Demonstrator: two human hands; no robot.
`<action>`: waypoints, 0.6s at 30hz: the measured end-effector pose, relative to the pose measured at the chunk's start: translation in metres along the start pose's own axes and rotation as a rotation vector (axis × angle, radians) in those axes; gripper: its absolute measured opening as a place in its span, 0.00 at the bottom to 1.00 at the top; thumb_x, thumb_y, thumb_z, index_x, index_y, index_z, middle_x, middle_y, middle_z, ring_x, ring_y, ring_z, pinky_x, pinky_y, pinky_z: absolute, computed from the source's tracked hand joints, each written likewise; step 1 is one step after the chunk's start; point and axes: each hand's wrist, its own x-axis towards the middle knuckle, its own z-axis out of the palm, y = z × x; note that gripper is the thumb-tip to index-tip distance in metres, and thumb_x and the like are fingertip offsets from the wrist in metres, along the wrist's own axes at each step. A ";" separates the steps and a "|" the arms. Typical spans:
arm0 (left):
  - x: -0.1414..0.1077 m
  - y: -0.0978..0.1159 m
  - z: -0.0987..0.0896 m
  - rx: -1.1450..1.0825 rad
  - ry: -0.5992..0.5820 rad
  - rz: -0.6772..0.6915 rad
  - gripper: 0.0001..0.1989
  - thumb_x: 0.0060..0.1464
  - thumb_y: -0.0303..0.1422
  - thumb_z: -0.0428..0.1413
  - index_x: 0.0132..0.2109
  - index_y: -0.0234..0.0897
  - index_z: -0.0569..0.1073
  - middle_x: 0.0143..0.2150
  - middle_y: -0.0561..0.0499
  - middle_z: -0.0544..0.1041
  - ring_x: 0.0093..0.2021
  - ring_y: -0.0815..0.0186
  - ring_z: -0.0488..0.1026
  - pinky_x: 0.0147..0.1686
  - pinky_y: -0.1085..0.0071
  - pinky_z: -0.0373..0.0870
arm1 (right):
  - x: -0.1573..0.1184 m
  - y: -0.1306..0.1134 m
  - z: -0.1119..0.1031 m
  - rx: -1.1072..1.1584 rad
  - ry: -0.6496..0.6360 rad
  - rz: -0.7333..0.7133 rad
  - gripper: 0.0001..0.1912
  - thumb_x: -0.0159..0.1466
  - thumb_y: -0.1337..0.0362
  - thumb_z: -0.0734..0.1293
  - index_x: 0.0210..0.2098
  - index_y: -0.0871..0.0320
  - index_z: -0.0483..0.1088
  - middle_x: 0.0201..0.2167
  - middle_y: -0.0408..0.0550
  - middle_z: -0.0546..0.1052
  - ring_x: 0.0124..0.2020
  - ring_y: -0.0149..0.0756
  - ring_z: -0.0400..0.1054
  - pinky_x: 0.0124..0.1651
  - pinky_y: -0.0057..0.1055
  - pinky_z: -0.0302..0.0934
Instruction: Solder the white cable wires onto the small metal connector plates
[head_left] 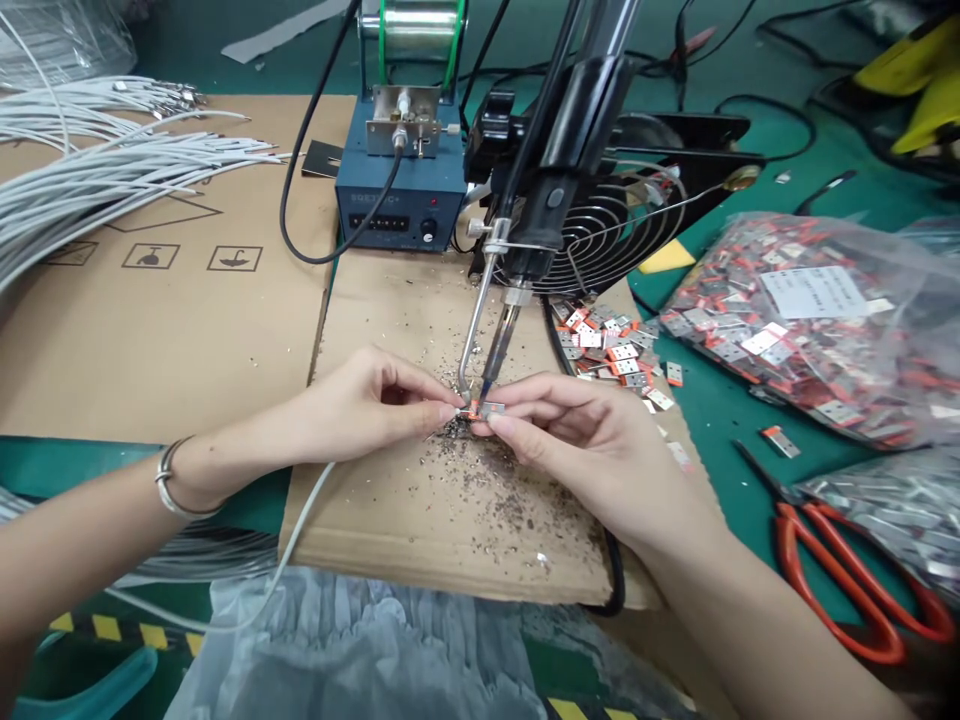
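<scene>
Under the tip of a fixed soldering iron, both hands meet with their fingertips close together. My left hand pinches the end of a white cable, which trails down and left from beneath the palm. Between the thumb and fingers of my right hand is a small metal USB connector with an orange insert. The cable end and connector meet at the iron's tip; whether they touch is too small to tell. A bent metal solder feed tube points at the same spot.
Behind stands a blue solder feeder with a solder spool, beside a black fan. Loose USB connectors and a bag of connectors lie right, near red-handled scissors. White cables lie left on cardboard.
</scene>
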 end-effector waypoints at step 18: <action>-0.001 -0.004 -0.001 0.022 -0.020 0.058 0.10 0.51 0.31 0.53 0.34 0.31 0.78 0.24 0.54 0.74 0.22 0.75 0.60 0.21 0.79 0.56 | 0.002 0.002 -0.005 0.131 -0.074 -0.010 0.05 0.51 0.69 0.71 0.29 0.56 0.74 0.23 0.43 0.79 0.25 0.26 0.73 0.24 0.15 0.64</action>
